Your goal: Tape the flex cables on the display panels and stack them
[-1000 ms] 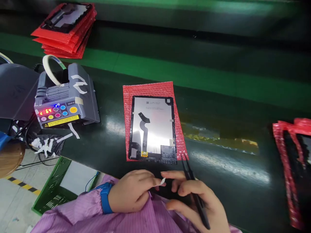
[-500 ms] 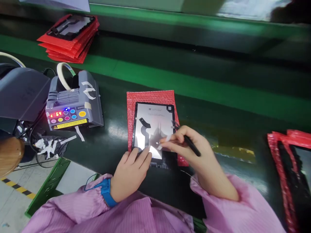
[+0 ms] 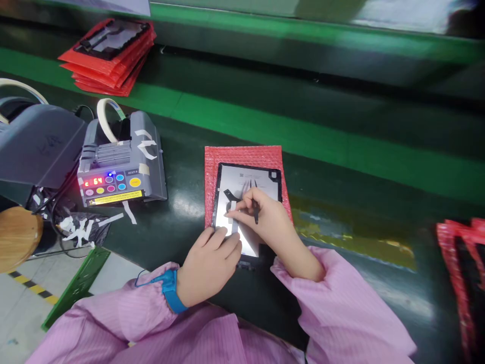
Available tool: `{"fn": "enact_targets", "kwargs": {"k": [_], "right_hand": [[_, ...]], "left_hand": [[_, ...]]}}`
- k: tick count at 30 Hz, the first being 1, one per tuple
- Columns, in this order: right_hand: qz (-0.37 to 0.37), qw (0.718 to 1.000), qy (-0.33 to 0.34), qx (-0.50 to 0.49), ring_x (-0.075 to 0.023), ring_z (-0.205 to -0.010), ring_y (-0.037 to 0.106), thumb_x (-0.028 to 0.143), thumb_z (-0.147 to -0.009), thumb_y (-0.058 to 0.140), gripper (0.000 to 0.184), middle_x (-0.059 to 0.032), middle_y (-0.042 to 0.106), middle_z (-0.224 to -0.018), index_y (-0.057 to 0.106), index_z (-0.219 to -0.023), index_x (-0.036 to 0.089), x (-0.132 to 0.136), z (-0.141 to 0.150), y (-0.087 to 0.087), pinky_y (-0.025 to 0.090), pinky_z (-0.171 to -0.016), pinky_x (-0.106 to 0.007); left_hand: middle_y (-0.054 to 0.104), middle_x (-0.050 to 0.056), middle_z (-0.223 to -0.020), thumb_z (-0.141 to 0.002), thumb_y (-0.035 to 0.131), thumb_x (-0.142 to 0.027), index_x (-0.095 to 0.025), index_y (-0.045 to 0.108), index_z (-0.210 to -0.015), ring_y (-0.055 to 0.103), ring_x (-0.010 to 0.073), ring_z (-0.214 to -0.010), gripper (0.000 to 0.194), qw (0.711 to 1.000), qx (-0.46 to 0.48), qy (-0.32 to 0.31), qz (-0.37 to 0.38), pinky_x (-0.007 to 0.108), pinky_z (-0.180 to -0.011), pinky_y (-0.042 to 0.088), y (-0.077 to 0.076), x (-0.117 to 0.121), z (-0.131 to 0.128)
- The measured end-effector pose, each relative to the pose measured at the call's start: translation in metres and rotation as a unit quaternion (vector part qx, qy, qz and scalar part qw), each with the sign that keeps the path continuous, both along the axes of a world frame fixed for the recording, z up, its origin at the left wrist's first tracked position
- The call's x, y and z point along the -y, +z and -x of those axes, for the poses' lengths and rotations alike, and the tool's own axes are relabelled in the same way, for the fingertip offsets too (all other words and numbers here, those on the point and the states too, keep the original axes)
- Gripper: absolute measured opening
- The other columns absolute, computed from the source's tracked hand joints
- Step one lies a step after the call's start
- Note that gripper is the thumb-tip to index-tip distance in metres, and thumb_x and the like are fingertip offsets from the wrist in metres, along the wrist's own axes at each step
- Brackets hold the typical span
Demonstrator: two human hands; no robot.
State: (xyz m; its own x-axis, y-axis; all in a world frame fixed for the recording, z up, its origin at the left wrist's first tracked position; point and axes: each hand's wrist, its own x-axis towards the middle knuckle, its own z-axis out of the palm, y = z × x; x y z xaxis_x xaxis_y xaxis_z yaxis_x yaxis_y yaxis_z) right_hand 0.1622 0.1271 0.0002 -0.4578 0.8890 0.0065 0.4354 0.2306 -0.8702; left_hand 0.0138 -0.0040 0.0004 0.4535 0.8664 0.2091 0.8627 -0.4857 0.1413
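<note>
A tablet-sized screen panel (image 3: 246, 174) with a black frame and silvery back lies on a red bubble-wrap bag (image 3: 261, 154). Stretched out, the fingers of my left hand (image 3: 210, 263) rest on its lower left edge, by the lower end of a dark ribbon cable (image 3: 234, 226). Pinched between thumb and finger of my right hand (image 3: 267, 217) is a short strip of white tape (image 3: 233, 206), held over the cable. Black tweezers (image 3: 256, 212) are tucked in the same hand, tips pointing away from me. My right hand partly covers the panel.
At left stands a grey tape dispenser (image 3: 121, 167) with a lit display; tape scraps (image 3: 81, 230) lie below it. Red bags (image 3: 109, 71) are stacked at the back left, a panel on top. More red bags (image 3: 450, 263) lie at the right edge. A blue wrist strap (image 3: 172, 290) circles my left wrist.
My right hand has moved left over the panel, bringing the white tape to the ribbon cable. The tweezers have turned to point more straight ahead. My left hand stays on the panel's lower edge.
</note>
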Motion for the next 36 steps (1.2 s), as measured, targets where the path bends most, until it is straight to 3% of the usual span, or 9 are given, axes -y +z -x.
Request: {"fn": "enact_targets", "kwargs": {"k": [6, 16, 22, 25, 30, 36], "right_hand": [[0.008, 0.999, -0.03, 0.017, -0.0196, -0.064, 0.064, 0.061, -0.082, 0.074, 0.052, 0.0007, 0.07, -0.07, 0.036, -0.074, 0.027, 0.003, 0.004, -0.002, 0.045, -0.066, -0.033], [0.001, 0.999, -0.048, 0.015, -0.0245, -0.076, 0.07, 0.048, -0.085, 0.075, 0.044, -0.0019, 0.076, -0.08, 0.037, -0.076, 0.027, 0.007, 0.005, -0.008, 0.044, -0.07, -0.036], [-0.035, 0.996, -0.084, 0.016, -0.025, -0.083, 0.067, 0.041, -0.081, 0.079, 0.043, -0.0021, 0.075, -0.088, 0.039, -0.081, 0.028, 0.007, 0.009, -0.013, 0.045, -0.072, -0.037], [-0.065, 0.993, -0.098, 0.001, -0.0247, -0.084, 0.065, 0.042, -0.077, 0.081, 0.045, -0.0029, 0.071, -0.094, 0.039, -0.085, 0.028, 0.002, 0.008, -0.015, 0.046, -0.075, -0.038], [-0.078, 0.992, -0.096, 0.003, -0.0224, -0.075, 0.062, 0.042, -0.08, 0.074, 0.039, -0.0015, 0.065, -0.089, 0.037, -0.086, 0.028, -0.009, 0.004, -0.017, 0.046, -0.071, -0.038], [-0.083, 0.991, -0.102, -0.002, -0.0222, -0.076, 0.061, 0.035, -0.075, 0.075, 0.041, -0.0007, 0.064, -0.089, 0.037, -0.088, 0.028, -0.011, 0.004, -0.017, 0.045, -0.071, -0.036]], "left_hand": [[0.075, 0.008, -0.118, -0.098, 0.059, -0.019, -0.014, 0.071, -0.111, 0.057, 0.0309, -0.132, 0.018, 0.999, 0.043, -0.01, 0.002, 0.048, -0.119, 0.038, -0.001, -0.007, 0.004], [0.075, 0.006, -0.11, -0.101, 0.053, -0.018, -0.017, 0.07, -0.101, 0.055, 0.0334, -0.137, 0.017, 0.997, 0.058, -0.026, 0.046, 0.059, -0.12, 0.037, 0.002, -0.015, 0.009], [0.075, 0.006, -0.114, -0.102, 0.051, -0.015, -0.019, 0.066, -0.102, 0.053, 0.0332, -0.138, 0.016, 0.997, 0.022, -0.046, 0.061, 0.054, -0.108, 0.039, 0.003, -0.016, 0.012], [0.073, 0.007, -0.123, -0.101, 0.049, -0.01, -0.018, 0.064, -0.112, 0.053, 0.0299, -0.14, 0.021, 0.996, 0.0, -0.037, 0.087, 0.05, -0.104, 0.039, 0.004, -0.017, 0.015], [0.066, 0.01, -0.14, -0.101, 0.042, -0.006, -0.018, 0.058, -0.132, 0.068, 0.0199, -0.115, 0.036, 0.991, -0.009, 0.012, 0.13, 0.042, -0.096, 0.041, 0.005, -0.026, 0.022], [0.06, 0.009, -0.151, -0.107, 0.041, -0.017, -0.017, 0.06, -0.136, 0.057, 0.0227, -0.13, 0.035, 0.997, -0.053, 0.022, 0.058, 0.039, -0.1, 0.042, 0.001, -0.037, 0.023]]}}
